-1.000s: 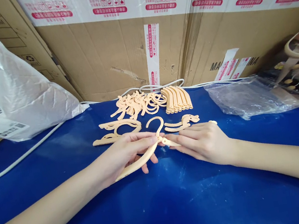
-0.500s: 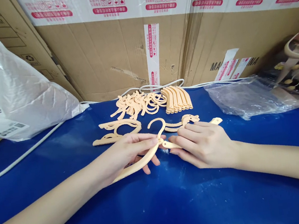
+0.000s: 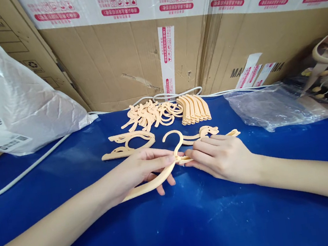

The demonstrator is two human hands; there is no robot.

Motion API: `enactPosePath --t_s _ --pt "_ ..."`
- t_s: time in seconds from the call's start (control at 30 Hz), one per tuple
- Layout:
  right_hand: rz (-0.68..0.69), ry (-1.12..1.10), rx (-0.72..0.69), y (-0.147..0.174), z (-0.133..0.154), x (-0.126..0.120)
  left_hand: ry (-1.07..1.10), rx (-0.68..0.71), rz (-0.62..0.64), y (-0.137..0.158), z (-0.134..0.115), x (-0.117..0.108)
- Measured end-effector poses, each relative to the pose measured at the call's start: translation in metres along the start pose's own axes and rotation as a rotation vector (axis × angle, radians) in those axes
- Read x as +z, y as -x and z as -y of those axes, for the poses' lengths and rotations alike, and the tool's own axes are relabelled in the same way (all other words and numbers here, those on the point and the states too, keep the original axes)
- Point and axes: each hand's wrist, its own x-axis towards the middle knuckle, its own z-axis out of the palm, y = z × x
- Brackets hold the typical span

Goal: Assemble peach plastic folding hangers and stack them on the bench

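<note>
One curved hanger arm (image 3: 150, 185), with a hook (image 3: 181, 139) at its end, is pinched between the thumb and fingers of the left hand (image 3: 141, 165) over the blue table (image 3: 181, 226); a second arm (image 3: 185, 159) is grasped in the bent fingers of the right hand (image 3: 222, 157), its tip set at the hook's base; whether they touch cannot be told; this spot is framed by both hands, seemingly for steadiness; loose curved parts (image 3: 147, 116) and stacked arms (image 3: 192, 110) are grouped behind, apparently for easy reach.
</note>
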Motion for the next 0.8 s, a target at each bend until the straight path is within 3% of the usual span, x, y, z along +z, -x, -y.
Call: enactPosePath --t_s 0.8 --pt "-0.034 -0.010 -0.083 0.0015 0.0033 0.0000 0.033 -0.008 -0.055 -0.0013 -0.0011 0.0018"
